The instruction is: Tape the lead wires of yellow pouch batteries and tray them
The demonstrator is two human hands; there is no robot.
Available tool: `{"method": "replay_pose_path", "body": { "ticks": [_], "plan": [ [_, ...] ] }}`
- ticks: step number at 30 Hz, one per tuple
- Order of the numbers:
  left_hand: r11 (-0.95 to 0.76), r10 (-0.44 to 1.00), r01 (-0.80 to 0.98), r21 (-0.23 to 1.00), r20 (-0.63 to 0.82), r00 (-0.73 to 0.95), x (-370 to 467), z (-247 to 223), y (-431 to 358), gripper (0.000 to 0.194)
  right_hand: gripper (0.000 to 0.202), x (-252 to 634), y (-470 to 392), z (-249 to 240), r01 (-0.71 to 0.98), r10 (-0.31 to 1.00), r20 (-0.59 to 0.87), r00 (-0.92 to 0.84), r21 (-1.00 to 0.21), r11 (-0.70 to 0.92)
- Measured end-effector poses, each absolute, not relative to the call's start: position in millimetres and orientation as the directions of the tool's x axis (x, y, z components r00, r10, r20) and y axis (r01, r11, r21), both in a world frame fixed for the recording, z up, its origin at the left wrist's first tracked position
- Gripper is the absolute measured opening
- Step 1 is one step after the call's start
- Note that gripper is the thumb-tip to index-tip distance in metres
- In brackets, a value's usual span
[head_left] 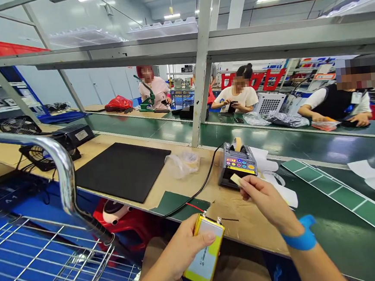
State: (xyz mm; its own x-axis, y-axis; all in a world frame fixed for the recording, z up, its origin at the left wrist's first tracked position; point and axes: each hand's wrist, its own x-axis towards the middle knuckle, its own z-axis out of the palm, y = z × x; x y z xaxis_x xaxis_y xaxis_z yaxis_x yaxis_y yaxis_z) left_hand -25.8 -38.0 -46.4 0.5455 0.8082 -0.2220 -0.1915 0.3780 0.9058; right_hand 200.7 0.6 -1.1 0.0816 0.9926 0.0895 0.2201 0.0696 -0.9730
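My left hand (185,244) is wrapped round a flat silver battery pack (204,254) with yellow edges, tilted over my lap. A red wire and a dark wire stick out at its upper end. Between the thumb and fingers of my right hand (260,195) is a short piece of pale yellow tape (235,179). That hand, with a blue band at the wrist, is just in front of a tape dispenser (237,162) with a lit red display. A tape roll (238,145) sits on top of the dispenser.
A black mat (125,169) and a crumpled plastic bag (179,165) lie on the bench. A black cable (206,180) runs to the dispenser. White-edged green strips (344,193) lie right. A wire-rack cart (54,263) stands left. Several people work across the green belt (264,130).
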Motion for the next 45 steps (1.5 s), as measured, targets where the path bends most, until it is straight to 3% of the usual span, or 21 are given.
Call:
{"method": "replay_pose_path", "body": {
  "ticks": [2,4,6,13,24,30,36,40,42,45],
  "plan": [
    [0.324,0.79,-0.154,0.934,-0.176,0.588,-27.5,-41.2,-38.2,0.052,0.033,199.9,-15.3,29.6,0.328,0.983,0.087,-0.164,-0.935,0.137],
    [0.272,0.764,-0.148,0.951,-0.12,0.634,-26.7,-35.6,-39.3,0.048,0.029,193.8,-26.7,56.3,0.476,0.87,0.084,-0.486,-0.809,0.344],
    [0.249,0.727,-0.148,0.957,-0.084,0.681,-24.5,-30.9,-41.4,0.045,0.024,184.6,-31.5,74.7,0.498,0.733,0.034,-0.68,-0.712,0.495],
    [0.221,0.67,-0.077,0.972,-0.094,0.736,-22.0,-23.3,-47.9,0.046,0.017,161.8,-22.6,79.4,0.426,0.53,-0.007,-0.848,-0.604,0.673],
    [0.225,0.682,-0.04,0.973,-0.128,0.72,-22.9,-20.1,-46.9,0.038,0.018,158.1,-19.0,68.1,0.457,0.53,0.004,-0.848,-0.501,0.735],
    [0.095,0.747,0.049,0.994,-0.104,0.657,-21.6,-14.1,-49.6,0.029,0.018,157.4,-23.0,71.0,0.549,0.601,0.001,-0.8,-0.404,0.732],
    [-0.051,0.812,0.27,0.961,-0.118,0.572,-19.8,-2.8,-53.6,0.012,0.02,158.1,-35.5,76.3,0.646,0.676,0.033,-0.736,-0.265,0.716],
    [-0.109,0.803,0.232,0.967,-0.052,0.594,-18.5,-4.9,-51.7,0.012,0.02,164.4,-44.9,76.9,0.719,0.751,0.16,-0.64,-0.217,0.66],
    [-0.085,0.79,0.153,0.985,-0.027,0.613,-17.5,-7.4,-50.2,0.017,0.032,171.8,-48.3,77.7,0.779,0.818,0.314,-0.482,-0.272,0.564],
    [-0.013,0.783,0.023,1.0,-0.004,0.622,-14.9,-10.9,-48.5,0.032,0.034,184.3,-54.0,72.3,0.738,0.899,0.38,-0.217,-0.539,0.406]
  ]
}}
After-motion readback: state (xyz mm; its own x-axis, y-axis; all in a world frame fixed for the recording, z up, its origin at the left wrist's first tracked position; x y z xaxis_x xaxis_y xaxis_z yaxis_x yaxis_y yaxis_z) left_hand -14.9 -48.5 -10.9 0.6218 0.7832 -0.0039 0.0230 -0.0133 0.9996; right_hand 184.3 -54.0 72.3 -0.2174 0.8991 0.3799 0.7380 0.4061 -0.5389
